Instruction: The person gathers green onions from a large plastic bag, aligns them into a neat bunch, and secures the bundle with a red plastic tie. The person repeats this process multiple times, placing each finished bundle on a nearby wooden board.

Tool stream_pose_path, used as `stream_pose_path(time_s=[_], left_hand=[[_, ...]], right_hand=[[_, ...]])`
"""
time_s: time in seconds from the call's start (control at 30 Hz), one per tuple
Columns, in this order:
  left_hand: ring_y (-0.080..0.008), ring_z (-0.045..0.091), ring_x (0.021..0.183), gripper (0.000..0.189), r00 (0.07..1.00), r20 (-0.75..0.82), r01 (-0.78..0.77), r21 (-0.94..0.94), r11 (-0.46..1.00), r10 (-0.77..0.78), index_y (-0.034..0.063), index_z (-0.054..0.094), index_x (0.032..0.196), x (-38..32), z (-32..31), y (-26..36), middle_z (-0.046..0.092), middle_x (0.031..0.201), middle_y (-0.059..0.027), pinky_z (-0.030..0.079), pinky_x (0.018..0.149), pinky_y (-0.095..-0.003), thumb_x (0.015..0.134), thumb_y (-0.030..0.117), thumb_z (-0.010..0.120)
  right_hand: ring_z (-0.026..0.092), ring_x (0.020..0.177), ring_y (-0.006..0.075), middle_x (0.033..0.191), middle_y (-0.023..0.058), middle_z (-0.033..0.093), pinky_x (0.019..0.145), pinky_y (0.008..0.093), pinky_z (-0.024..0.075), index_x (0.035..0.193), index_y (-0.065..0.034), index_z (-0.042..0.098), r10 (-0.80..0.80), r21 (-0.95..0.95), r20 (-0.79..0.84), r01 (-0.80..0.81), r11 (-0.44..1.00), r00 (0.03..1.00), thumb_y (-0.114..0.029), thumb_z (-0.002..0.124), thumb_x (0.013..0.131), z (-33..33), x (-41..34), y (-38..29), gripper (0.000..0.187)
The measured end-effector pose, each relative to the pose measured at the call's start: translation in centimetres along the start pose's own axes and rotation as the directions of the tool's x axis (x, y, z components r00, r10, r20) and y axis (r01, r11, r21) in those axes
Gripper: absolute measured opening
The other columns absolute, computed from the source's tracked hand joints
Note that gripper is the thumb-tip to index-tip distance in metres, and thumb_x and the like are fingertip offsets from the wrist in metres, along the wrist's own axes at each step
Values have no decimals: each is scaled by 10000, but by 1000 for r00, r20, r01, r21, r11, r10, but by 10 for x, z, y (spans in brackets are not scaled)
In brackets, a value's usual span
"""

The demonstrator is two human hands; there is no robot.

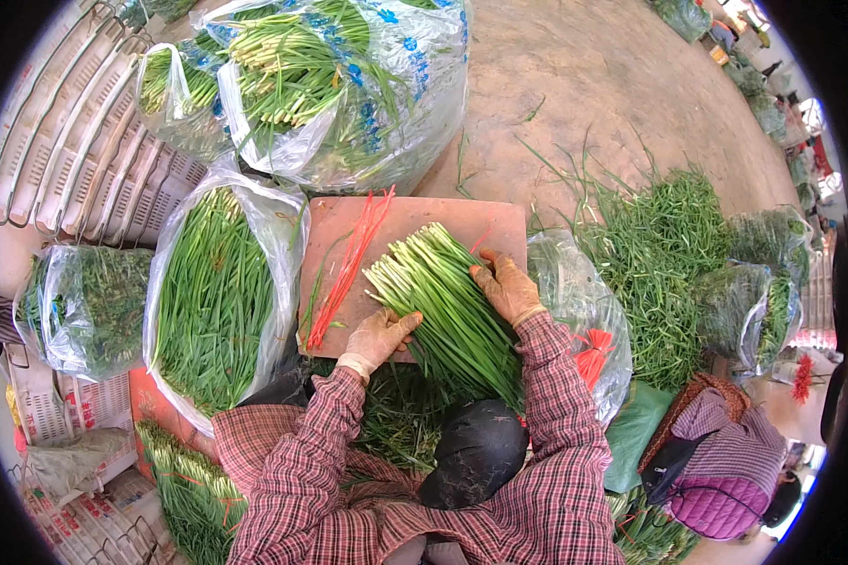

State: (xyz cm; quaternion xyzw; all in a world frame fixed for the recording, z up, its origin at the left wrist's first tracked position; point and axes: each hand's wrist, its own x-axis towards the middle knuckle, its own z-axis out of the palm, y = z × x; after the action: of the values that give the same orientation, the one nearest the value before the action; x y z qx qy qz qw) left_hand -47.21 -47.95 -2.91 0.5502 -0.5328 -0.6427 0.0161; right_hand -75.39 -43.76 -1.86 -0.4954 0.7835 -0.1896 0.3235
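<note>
A thick bunch of garlic chives (pixel 452 296) slants across a reddish board (pixel 346 219), pale cut ends toward the upper left, green leaves trailing off the near edge. My left hand (pixel 381 337), in a thin stained glove, grips its left side with the thumb on top. On the right side, my right hand (pixel 507 286), gloved too, holds the leaves between thumb and fingers. Red plastic ties (pixel 350 275) lie in a loose strip on the board's left part, with stray green leaves beside them. One thin red strand (pixel 482 236) shows just behind the bunch.
Left of the board stands an open plastic bag of chives (pixel 215 304); a larger bag (pixel 410 134) sits beyond it. Loose leaves (pixel 657 254) are heaped at right, near a bundle of red ties (pixel 595 358). Stacked crates (pixel 92 134) line the far left. Tied bunches (pixel 191 487) lie lower left.
</note>
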Motion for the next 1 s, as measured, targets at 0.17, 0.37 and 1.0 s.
stream_pose_path(time_s=[0.17,0.37,1.0], left_hand=[[-187,723,784,817,994,10,-111,96,989,110,-7,696,1121,5,4,22,741,858,-94,565,756,-339,881,771,627],[-189,745,762,777,993,110,-63,272,960,34,24,725,1103,24,-3,45,751,806,-82,572,742,-349,922,763,568],[-179,694,964,486,941,-339,-210,-534,819,20,-55,526,1375,-3,9,-60,684,1192,-141,551,790,-274,966,149,695]], right_hand=[[577,1309,404,1454,260,545,1086,463,447,1513,-104,523,41,-87,109,-31,996,993,-680,461,1005,12,-1,-6,770],[548,1354,392,1425,270,585,1127,456,427,1535,2,451,-41,22,187,37,999,982,-738,559,918,6,-3,-23,969],[594,1283,425,1446,270,566,1066,474,510,1606,-4,295,50,-310,76,-24,951,996,-550,888,673,26,-19,-54,1233]])
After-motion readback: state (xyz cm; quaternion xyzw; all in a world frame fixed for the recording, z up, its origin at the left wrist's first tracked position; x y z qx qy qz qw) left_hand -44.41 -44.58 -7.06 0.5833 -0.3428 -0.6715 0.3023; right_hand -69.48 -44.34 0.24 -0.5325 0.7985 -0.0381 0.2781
